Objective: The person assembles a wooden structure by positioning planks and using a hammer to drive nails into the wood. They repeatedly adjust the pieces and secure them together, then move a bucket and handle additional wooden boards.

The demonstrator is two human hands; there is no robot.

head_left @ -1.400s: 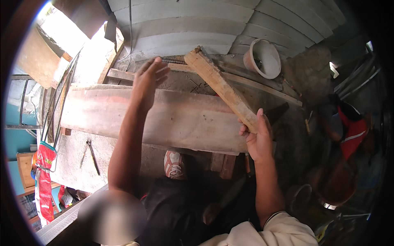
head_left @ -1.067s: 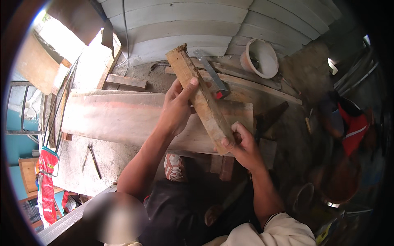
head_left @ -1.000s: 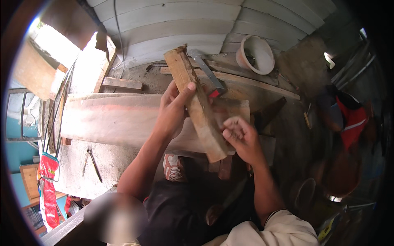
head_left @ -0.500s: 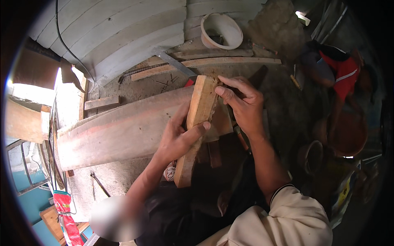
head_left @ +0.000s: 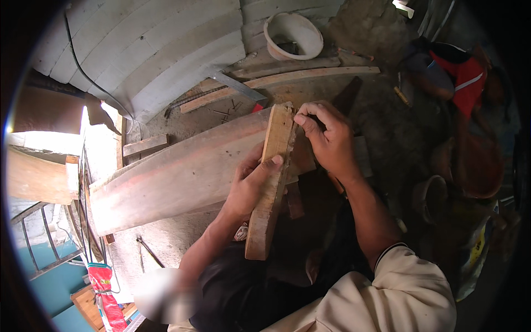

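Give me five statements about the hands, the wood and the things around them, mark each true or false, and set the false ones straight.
1. The left hand grips the wooden block partway along its length. True.
2. The right hand is wrapped around the block's lower end, nearest the body. False: it is at the upper end, with thumb and index finger by the edge.
3. The tub is dark blue. False: it is pale.
4. A long, narrow wooden strip lies between the tub and the wide plank. True.
5. The person in red is on the left of the view. False: they are on the right.
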